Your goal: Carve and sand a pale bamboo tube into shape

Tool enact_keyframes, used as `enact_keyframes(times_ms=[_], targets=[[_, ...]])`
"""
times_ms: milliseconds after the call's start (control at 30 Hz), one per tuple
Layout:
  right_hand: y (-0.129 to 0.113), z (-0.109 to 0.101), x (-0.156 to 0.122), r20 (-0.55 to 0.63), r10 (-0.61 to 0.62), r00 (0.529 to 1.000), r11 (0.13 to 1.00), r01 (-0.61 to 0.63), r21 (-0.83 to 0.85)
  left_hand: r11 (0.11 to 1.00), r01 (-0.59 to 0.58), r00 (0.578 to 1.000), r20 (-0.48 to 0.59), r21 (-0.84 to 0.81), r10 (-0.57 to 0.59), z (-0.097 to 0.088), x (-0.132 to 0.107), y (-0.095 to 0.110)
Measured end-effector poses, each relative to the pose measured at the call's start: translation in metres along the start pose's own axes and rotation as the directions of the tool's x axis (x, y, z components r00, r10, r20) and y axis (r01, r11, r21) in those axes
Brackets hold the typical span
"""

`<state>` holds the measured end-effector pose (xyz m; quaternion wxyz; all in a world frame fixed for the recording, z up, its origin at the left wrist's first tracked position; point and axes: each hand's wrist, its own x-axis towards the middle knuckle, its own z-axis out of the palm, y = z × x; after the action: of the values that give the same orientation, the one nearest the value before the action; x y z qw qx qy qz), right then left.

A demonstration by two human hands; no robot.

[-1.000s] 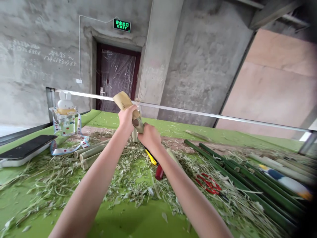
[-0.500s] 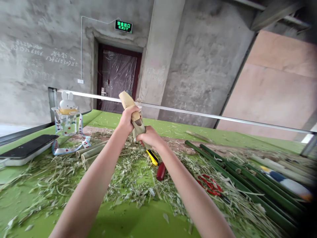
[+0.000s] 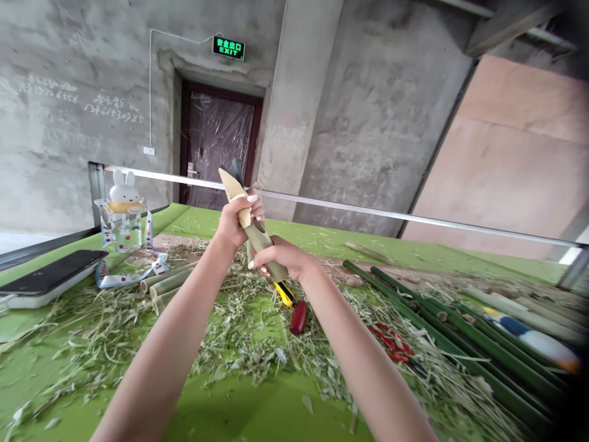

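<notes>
My right hand [image 3: 280, 255] is closed round a pale bamboo tube [image 3: 267, 239] with an opening cut in its side. The tube slants up to the left above the table. My left hand [image 3: 234, 218] is closed at its upper end, holding a curled sheet of sandpaper [image 3: 232, 187], tan on one face and dark on the other. The sheet wraps the bamboo there, and its tip sticks out beyond my fingers. Below my right hand lie a yellow utility knife [image 3: 284, 296] and a dark red handle [image 3: 298, 317].
Shavings [image 3: 248, 337] litter the green table [image 3: 230, 405]. Green bamboo poles [image 3: 442, 331] and red-handled cutters [image 3: 391, 344] are on the right. Cut bamboo tubes [image 3: 172, 283], a phone [image 3: 50, 270] and a rabbit-topped bottle [image 3: 125, 215] with a strap stand or lie left.
The bamboo tube has turned, so more of its cut opening and lower end show. My left hand has shifted slightly left and down, with the sandpaper curled more narrowly.
</notes>
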<state>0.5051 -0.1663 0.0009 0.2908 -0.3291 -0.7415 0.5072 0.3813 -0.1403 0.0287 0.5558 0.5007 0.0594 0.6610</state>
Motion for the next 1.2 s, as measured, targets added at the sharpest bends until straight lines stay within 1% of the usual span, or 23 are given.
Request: enact_keyframes(times_ms=[200,267,333,367,400,433,467,500,533,567,600,667,767,833,867,900,967,1000,1033,1067,1133,1167,1200], targets=[[0.002,-0.001,-0.001,0.194,-0.017,0.981,0.993,-0.007,0.119,0.998,0.044,0.997,0.06,-0.047,-0.041,-0.001,-0.005,0.006],[0.001,-0.004,-0.001,0.206,-0.011,0.978,0.993,-0.014,0.118,0.999,0.034,0.997,0.072,-0.041,-0.031,0.002,-0.004,0.006],[-0.003,-0.007,-0.003,0.085,0.015,0.996,1.0,-0.016,0.007,1.0,0.001,1.0,0.011,-0.001,-0.001,0.007,-0.001,0.003],[-0.005,-0.007,-0.004,-0.038,0.011,0.999,0.993,-0.016,-0.114,0.999,-0.027,0.998,-0.064,0.033,0.029,0.009,0.002,0.001],[-0.007,-0.007,-0.005,-0.192,-0.026,0.981,0.962,-0.028,-0.273,0.996,-0.057,0.984,-0.164,0.067,0.067,0.012,0.005,-0.002],[-0.009,-0.005,-0.005,-0.349,-0.102,0.932,0.893,-0.069,-0.444,0.992,-0.084,0.957,-0.271,0.096,0.107,0.014,0.008,-0.004],[-0.01,-0.002,-0.004,-0.478,-0.208,0.853,0.797,-0.135,-0.588,0.988,-0.103,0.92,-0.368,0.115,0.139,0.016,0.011,-0.007],[-0.011,0.002,-0.003,-0.56,-0.315,0.766,0.697,-0.213,-0.685,0.986,-0.112,0.886,-0.436,0.123,0.156,0.017,0.013,-0.008],[-0.01,0.006,-0.002,-0.599,-0.399,0.695,0.618,-0.279,-0.735,0.986,-0.108,0.871,-0.466,0.126,0.155,0.018,0.014,-0.009],[-0.009,0.011,0.0,-0.612,-0.446,0.653,0.571,-0.319,-0.756,0.988,-0.086,0.879,-0.457,0.128,0.136,0.017,0.015,-0.009],[-0.008,0.014,0.002,-0.61,-0.457,0.647,0.556,-0.328,-0.764,0.99,-0.055,0.901,-0.421,0.131,0.106,0.016,0.016,-0.008],[-0.006,0.018,0.006,-0.585,-0.432,0.686,0.589,-0.277,-0.759,0.991,0.005,0.948,-0.317,0.136,0.039,0.011,0.015,-0.005],[-0.007,0.015,0.005,-0.503,-0.297,0.812,0.751,-0.127,-0.648,0.992,0.062,0.979,-0.201,0.109,-0.04,0.004,0.013,-0.001],[-0.008,0.01,0.001,-0.349,-0.15,0.925,0.891,-0.027,-0.453,0.994,0.067,0.992,-0.114,0.085,-0.057,0.003,0.008,0.002],[-0.008,0.007,-0.002,-0.23,-0.086,0.969,0.944,0.005,-0.33,0.996,0.06,0.997,-0.056,0.072,-0.056,0.004,0.006,0.004],[-0.007,0.004,-0.004,-0.098,-0.046,0.994,0.978,0.025,-0.207,0.997,0.051,0.999,0.011,0.061,-0.052,0.006,0.003,0.006],[-0.004,0.0,-0.004,0.161,-0.046,0.986,0.999,0.048,-0.008,0.997,0.046,0.988,0.143,0.062,-0.054,0.011,-0.003,0.009],[-0.002,-0.001,-0.003,0.238,-0.072,0.969,0.997,0.061,0.056,0.997,0.04,0.982,0.181,0.072,-0.053,0.013,-0.004,0.01],[0.0,-0.002,-0.001,0.264,-0.096,0.96,0.993,0.073,0.095,0.996,0.029,0.982,0.183,0.086,-0.045,0.015,-0.004,0.011],[0.002,-0.003,0.001,0.239,-0.113,0.964,0.99,0.09,0.106,0.995,0.011,0.989,0.146,0.103,-0.026,0.016,-0.004,0.01],[0.002,-0.004,0.005,0.05,-0.107,0.993,0.994,0.106,0.02,0.988,-0.051,0.997,-0.049,0.144,0.059,0.017,0.001,0.006],[0.001,-0.003,0.006,-0.089,-0.099,0.991,0.992,0.091,-0.089,0.982,-0.086,0.976,-0.185,0.168,0.117,0.017,0.005,0.004],[0.0,-0.002,0.006,-0.232,-0.107,0.967,0.97,0.05,-0.24,0.975,-0.114,0.931,-0.323,0.189,0.172,0.017,0.008,0.001]])
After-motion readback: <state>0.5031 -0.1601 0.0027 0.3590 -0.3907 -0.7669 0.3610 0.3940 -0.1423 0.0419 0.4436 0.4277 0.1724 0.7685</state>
